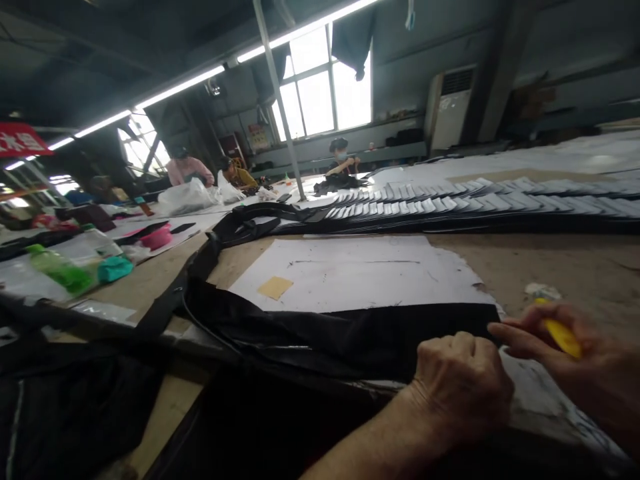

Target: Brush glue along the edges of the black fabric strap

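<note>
A long black fabric piece (360,337) lies along the table's near edge, with a metal zipper (285,347) showing in its folds. My left hand (463,377) is closed at the right end of this cloth, knuckles up, gripping it. Just to the right, my right hand (575,347) is curled around a small yellow tool (564,335); its working end is hidden. The fingertips of my right hand reach to the cloth's right corner, close to my left hand. Under the cloth's far side is a white paper sheet (360,267) with a drawn line and a tan square (275,287).
Stacked dark pieces with white tags (410,203) run along the back. At left lie a green bottle (60,267), a teal item (115,268) and a pink container (156,235). A pole (280,100) rises beyond. Several people work farther off. More black cloth (75,400) hangs lower left.
</note>
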The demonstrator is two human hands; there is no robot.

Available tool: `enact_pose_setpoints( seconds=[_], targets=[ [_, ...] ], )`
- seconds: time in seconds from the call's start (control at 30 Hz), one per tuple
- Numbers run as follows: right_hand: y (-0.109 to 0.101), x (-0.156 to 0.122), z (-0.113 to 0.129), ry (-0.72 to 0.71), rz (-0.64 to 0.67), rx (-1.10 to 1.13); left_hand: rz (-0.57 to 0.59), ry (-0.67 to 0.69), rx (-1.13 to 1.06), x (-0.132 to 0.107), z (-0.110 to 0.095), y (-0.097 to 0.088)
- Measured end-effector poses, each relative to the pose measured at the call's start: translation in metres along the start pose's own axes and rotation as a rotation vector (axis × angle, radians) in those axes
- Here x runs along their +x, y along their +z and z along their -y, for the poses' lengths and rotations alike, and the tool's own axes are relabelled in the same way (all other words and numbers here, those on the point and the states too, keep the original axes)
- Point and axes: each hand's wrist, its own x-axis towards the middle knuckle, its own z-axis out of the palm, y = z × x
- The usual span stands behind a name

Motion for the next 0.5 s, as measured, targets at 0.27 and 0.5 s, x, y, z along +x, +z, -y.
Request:
enact_pose_setpoints(
  seconds=[0.27,0.5],
  targets=[
    [0.012,0.010,0.032,0.025,0.052,0.017,0.297,0.060,-0.167,-0.019,0.006,-0.042],
    [0.009,0.009,0.023,-0.256,-0.051,0.364,0.480,-0.394,-0.052,-0.007,0.079,-0.090]
  ],
)
